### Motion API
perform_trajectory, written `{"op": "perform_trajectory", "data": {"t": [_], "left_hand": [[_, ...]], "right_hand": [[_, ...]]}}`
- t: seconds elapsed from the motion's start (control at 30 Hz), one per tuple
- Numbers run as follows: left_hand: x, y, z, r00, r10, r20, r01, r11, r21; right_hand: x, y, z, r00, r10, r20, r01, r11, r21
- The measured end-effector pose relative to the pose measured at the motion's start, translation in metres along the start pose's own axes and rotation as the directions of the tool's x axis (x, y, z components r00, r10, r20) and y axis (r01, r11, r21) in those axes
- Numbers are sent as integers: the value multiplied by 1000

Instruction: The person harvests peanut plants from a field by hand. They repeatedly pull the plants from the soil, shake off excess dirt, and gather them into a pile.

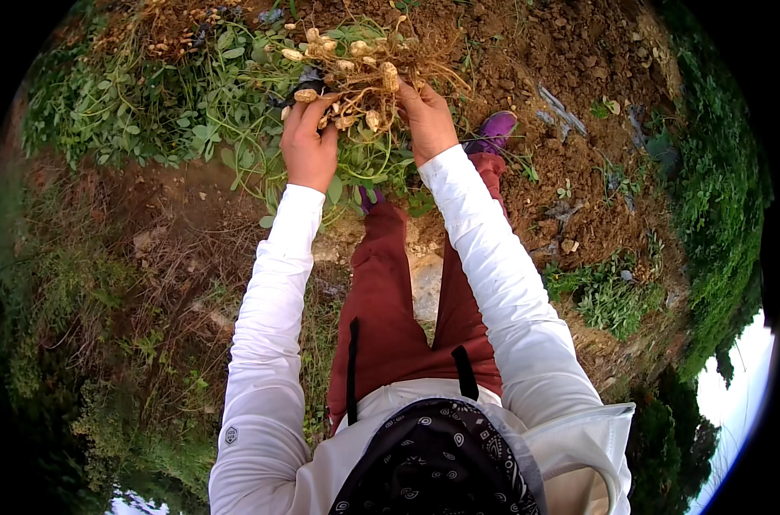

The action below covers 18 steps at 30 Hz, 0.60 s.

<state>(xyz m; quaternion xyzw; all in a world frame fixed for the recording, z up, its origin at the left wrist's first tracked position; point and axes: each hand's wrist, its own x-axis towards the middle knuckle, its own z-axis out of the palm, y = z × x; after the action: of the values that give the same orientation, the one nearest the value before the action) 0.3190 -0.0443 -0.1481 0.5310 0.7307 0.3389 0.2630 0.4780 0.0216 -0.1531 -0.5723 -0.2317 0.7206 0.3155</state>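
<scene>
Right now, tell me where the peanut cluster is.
In the head view, the peanut cluster is near top centre, between the left hand and right hand, over green leaves.

Peanut pods [391, 77] w/ rough, matt surf.

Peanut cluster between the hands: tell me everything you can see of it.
The peanut cluster is a loose tangle of pale tan, ridged pods and thin, stringy brown roots, with a dark scrap at its left side. It spreads sideways above green leafy stems, pods pointing various ways. The left hand touches its left side, the right hand its right; some fingertips are hidden.
</scene>
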Motion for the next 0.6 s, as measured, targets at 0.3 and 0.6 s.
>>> {"op": "perform_trajectory", "data": {"t": [0.3,0.6], "left_hand": [[-1,7,-43,992,-107,-62,107,994,-4],[23,-42,-58,844,-520,135,416,473,-777]], "right_hand": [[-1,11,-20,814,-538,219,527,526,-668],[16,60,9,887,21,461,359,597,-717]]}}
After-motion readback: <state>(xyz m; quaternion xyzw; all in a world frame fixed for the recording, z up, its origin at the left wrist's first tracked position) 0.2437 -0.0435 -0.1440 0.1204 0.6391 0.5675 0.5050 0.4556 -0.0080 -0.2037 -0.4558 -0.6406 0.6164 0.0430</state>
